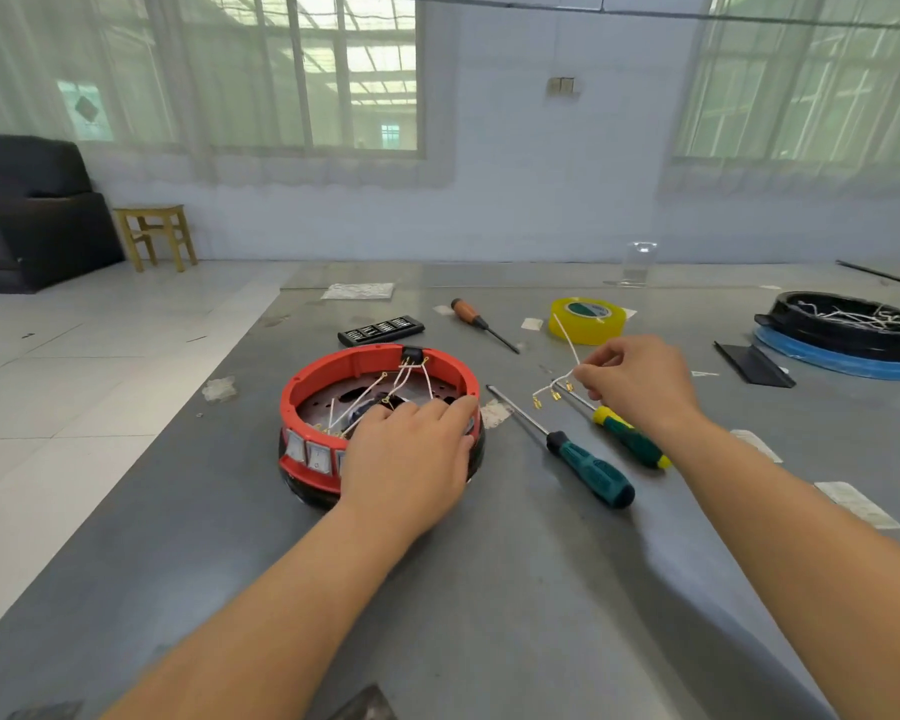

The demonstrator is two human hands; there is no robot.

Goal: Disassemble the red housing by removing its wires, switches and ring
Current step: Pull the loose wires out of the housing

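Observation:
The round red housing (333, 374) lies on the grey table, open side up, with white wires (370, 394) and brass terminals inside. Rocker switches (307, 452) sit in its near wall. My left hand (411, 454) grips the housing's near right rim, fingers curled over the edge. To the right of the housing, my right hand (635, 381) pinches a loose bundle of white wires (559, 381) with brass terminals, held above the table. The ring is not distinguishable.
Two green-handled screwdrivers (591, 467) (630, 439) lie right of the housing. Farther back are an orange-handled screwdriver (471, 317), a black bit case (380, 331), yellow tape (588, 319), a clear cup (639, 262) and a black tray of wires (848, 327) on a blue ring.

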